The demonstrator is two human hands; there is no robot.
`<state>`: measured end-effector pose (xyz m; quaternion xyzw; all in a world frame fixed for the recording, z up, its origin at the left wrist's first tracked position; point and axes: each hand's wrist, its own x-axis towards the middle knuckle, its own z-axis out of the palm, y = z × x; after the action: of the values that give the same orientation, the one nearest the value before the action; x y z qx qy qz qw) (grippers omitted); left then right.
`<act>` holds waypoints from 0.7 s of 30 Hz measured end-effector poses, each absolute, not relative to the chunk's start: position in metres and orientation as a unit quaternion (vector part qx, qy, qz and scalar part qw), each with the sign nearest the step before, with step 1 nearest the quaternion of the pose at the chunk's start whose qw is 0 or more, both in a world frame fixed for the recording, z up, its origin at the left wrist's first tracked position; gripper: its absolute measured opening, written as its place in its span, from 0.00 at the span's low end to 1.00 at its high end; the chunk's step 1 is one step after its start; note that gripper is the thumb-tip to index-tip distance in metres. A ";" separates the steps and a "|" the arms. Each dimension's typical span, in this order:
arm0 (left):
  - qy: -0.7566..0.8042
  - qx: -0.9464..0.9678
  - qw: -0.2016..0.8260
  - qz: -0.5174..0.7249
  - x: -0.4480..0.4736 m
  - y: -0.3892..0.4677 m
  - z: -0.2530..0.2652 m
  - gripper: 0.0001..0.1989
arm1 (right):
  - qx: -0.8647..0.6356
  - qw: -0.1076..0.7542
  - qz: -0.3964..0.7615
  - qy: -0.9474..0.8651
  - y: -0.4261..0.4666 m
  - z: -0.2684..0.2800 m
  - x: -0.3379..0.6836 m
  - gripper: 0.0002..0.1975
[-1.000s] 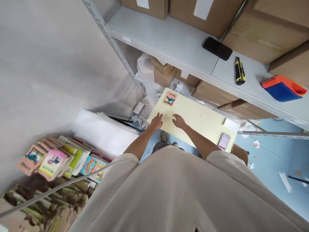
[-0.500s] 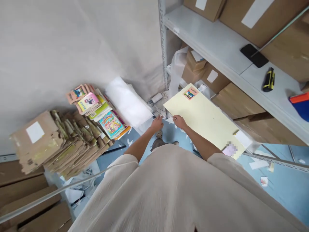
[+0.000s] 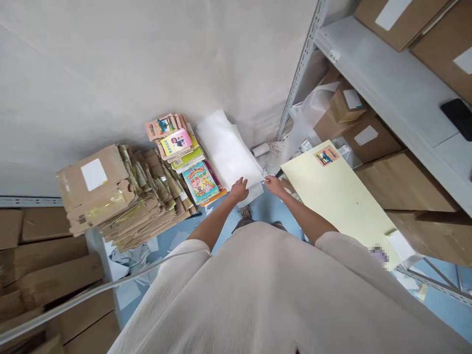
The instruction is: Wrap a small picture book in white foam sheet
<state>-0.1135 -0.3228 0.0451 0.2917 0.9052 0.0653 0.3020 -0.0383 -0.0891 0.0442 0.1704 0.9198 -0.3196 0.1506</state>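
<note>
White foam sheets point(image 3: 226, 150) under both hands

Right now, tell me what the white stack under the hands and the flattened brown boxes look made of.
White stack: thin sheets, likely foam wrap or paper; matte, soft and slightly translucent, material uncertain. Flattened brown boxes: corrugated cardboard, matte, with glossy tape strips and a white label.

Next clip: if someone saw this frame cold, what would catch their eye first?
Probably the two hands at the centre, the left hand and right hand, both reaching onto a stack of white sheets on the floor against the wall. Just left of it lie brightly coloured children's books beside a big heap of flattened cardboard. To the right, a pale yellow board with a small picture sticker slants past the metal shelving.
</note>
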 end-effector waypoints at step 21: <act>0.870 0.344 0.345 0.070 -0.163 -0.354 0.033 0.32 | 0.270 0.103 -0.334 0.897 -0.136 0.031 -0.093 0.17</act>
<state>-0.1630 -0.3540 0.0328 0.3442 0.8702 0.0700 0.3454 -0.0931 -0.1363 0.0306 0.2697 0.8974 -0.3336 0.1028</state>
